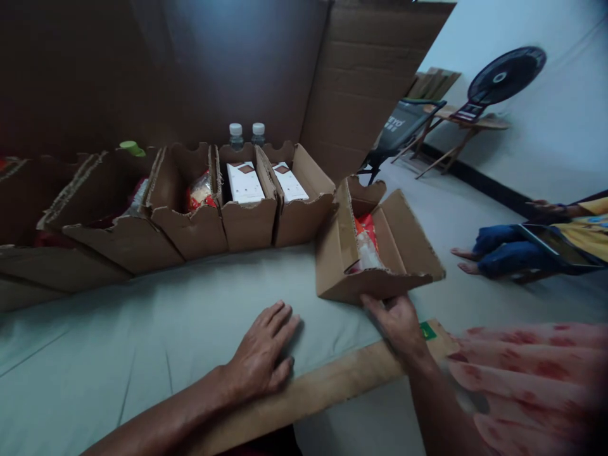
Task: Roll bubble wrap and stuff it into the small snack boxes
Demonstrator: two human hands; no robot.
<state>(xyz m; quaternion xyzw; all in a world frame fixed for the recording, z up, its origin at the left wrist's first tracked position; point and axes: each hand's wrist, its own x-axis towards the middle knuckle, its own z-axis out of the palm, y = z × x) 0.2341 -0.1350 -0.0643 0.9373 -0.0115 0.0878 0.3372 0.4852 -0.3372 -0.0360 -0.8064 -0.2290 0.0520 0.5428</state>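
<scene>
My left hand (264,348) lies on the pale green cloth (199,316) near the table's front edge, fingers stretched out and holding nothing. At the right end, my right hand (398,323) grips the lower front of an open cardboard box (342,278). The thumb shows at its front; the other fingers are partly hidden beneath it. This box sits tilted, with a red and clear plastic packet (368,244) inside. To its left, a neighbouring cardboard box (304,221) holds a white carton (289,182).
More cardboard bins (192,234) form a row leftward, holding packets and another white carton (245,182). Two white-capped bottles (236,135) stand behind. A tall cardboard panel (237,63) backs the table. At right are a fan (503,76), a seated person (503,250) and floral fabric (536,367).
</scene>
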